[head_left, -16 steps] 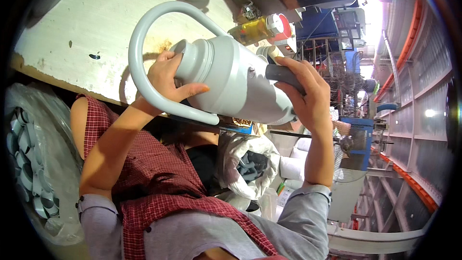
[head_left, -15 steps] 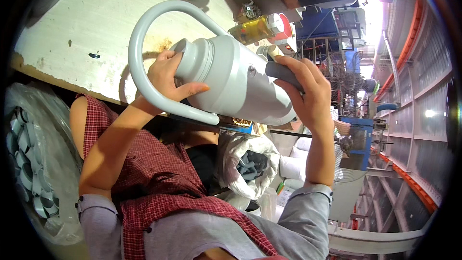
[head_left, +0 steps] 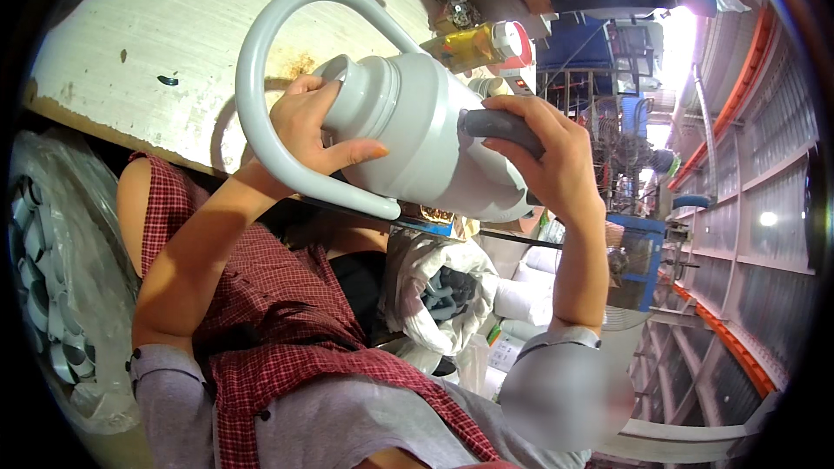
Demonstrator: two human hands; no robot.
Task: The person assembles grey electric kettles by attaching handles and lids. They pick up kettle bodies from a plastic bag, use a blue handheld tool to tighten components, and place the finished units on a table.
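Observation:
A light grey jug (head_left: 426, 135) lies on its side over the table edge, its ridged neck toward the left. A big grey hoop handle (head_left: 254, 91) arches from it. My left hand (head_left: 304, 126) is wrapped round the neck, thumb along the jug's shoulder. Between the fingers and thumb of my right hand (head_left: 556, 152) is a dark grey curved handle (head_left: 508, 129). One end of this handle meets the jug's side; whether it is fixed there I cannot tell. My right palm hides its other end.
The pale table (head_left: 174, 43) spreads to the far left. A bottle of yellow liquid (head_left: 473, 46) lies beyond the jug. Nearer me, a white sack (head_left: 408, 300) holds dark curved handles, and a clear bag (head_left: 95, 252) of grey parts stands at the left.
My right hand has brought the dark handle slightly left, its end now over the small fitting that showed on the jug's side. My left hand keeps its grip on the neck.

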